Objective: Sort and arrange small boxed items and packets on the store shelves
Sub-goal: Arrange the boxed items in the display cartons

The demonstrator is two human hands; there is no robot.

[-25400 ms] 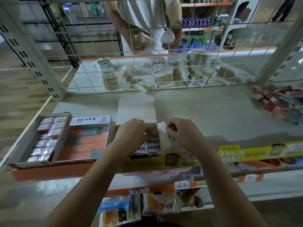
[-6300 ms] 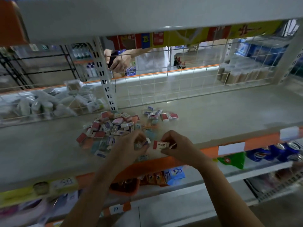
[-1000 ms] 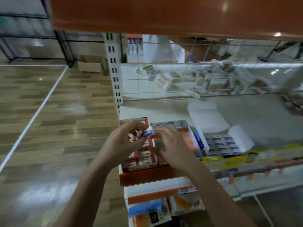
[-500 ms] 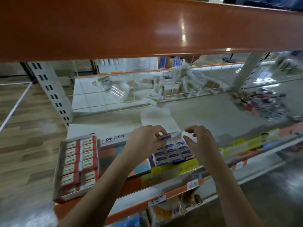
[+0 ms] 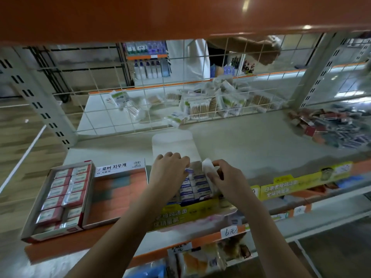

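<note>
Two hands at 6: my left hand (image 5: 169,171) pinches an eraser (image 5: 189,171), right hand (image 5: 226,177) pinches the box flap (image 5: 207,167). Eraser could slip n knock the row crooked.

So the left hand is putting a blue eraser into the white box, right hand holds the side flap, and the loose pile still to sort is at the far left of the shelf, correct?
Not quite: the loose pile lies at the far right of the shelf, as the head view shows. The rest stands: the left hand sets a blue eraser into the white box, and the right hand holds the side flap.
</note>
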